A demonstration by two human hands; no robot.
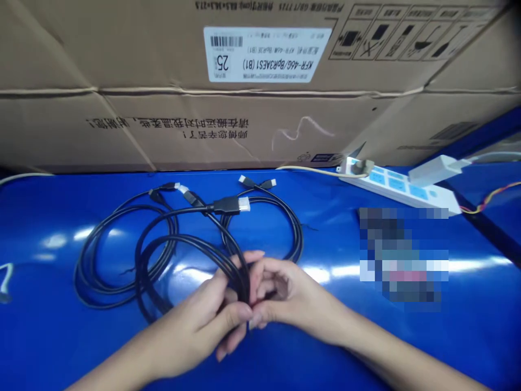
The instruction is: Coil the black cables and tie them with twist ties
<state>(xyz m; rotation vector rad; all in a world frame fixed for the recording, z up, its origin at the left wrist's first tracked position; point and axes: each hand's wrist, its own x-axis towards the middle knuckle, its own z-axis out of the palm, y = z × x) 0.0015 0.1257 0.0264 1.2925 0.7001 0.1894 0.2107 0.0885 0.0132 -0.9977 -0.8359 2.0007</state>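
Clasping looped black cable (203, 245) in closed left hand (209, 314), left of power strip (394, 185); curling right hand (297, 293) against it, unclear whether gripping; best kept evenly coiled.

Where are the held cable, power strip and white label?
Held cable (205, 246), head view: upper strands of its coil.
Power strip (398, 185), head view: blue socket near its middle.
White label (266, 54), head view: its printed face.

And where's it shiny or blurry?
All in the head view: white glare streaks the glossy blue tabletop; square mosaic blocks hide something at right; tiny print on the rectangular white label is smeary; the pale-tipped black plug looks sharper.
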